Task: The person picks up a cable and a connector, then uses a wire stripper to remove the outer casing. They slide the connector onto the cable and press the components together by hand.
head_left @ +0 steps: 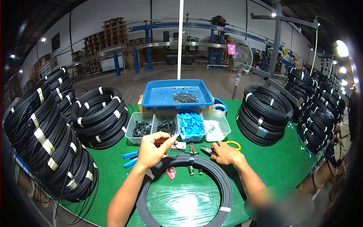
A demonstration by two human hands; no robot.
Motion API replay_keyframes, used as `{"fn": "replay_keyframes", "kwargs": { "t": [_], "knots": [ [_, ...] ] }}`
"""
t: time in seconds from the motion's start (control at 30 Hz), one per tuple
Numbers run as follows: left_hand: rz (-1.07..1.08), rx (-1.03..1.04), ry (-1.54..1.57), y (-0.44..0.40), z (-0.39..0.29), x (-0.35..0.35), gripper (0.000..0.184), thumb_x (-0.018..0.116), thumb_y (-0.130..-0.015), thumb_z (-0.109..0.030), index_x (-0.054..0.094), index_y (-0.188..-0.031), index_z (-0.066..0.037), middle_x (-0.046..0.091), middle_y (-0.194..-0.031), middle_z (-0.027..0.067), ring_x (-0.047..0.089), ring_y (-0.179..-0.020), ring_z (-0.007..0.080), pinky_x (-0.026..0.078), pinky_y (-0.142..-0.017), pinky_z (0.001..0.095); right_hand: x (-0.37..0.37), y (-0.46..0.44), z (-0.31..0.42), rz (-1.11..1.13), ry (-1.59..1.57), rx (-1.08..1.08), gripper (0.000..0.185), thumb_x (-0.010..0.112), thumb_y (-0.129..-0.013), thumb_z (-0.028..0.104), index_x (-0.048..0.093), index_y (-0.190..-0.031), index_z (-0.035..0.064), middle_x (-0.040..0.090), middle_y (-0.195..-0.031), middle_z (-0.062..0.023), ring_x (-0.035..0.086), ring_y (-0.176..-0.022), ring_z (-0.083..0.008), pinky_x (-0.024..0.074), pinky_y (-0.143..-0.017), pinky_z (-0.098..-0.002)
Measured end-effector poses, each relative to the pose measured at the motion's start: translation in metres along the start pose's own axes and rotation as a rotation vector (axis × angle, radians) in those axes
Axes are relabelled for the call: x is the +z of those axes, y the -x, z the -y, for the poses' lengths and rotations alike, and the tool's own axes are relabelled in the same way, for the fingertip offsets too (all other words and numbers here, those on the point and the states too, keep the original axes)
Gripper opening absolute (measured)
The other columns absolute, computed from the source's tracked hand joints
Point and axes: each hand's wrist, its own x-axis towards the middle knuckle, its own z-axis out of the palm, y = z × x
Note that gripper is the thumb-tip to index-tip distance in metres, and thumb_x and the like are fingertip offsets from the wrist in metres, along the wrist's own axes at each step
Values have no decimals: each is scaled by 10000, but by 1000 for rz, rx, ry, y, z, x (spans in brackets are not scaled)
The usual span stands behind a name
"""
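Observation:
My left hand (154, 150) is closed in a pinch above the far left part of a black cable coil (227, 187). Small, thin, pale tips show at its fingertips, too small to name. My right hand (225, 153) is closed over the middle of a pair of scissors (235, 144) with yellow handles, whose blades point left; the fingers partly hide them. Between the hands lie pliers (192, 148) with green and black handles and a small metal block (178, 146). A red tool (171, 173) lies inside the coil.
Behind the hands stand clear bins (132, 126) with black parts, blue connectors (191, 125) and white pieces (214, 130). Beyond is a blue tray (149, 92) with black bits. Cable coils are stacked left (100, 125) and right (264, 117). A blue-handled tool (130, 163) lies left.

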Motion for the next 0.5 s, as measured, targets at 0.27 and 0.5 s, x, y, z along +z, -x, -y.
{"fn": "replay_keyframes", "kwargs": {
  "t": [0.27, 0.5],
  "knots": [
    [-237, 155, -115, 0, 6, 9, 137, 755, -873, -140, 758, -914, -10, 724, -753, 14, 558, -602, 25, 429, -542, 207, -34, -6, 20, -15, 170, -32, 403, 764, -809, 321, 658, -1074, 36, 703, -988, -167, 677, -980, -329, 537, -842, -452],
    [-346, 220, -279, 9, -15, 14, 106, 797, -828, -155, 797, -883, -65, 716, -707, -22, 437, -480, -12, 293, -424, 199, -58, -18, 89, -217, -770, -475, 301, 683, -922, 139, 623, -1178, -7, 696, -1065, -111, 662, -1003, -198, 522, -889, -363]
  ]
}}
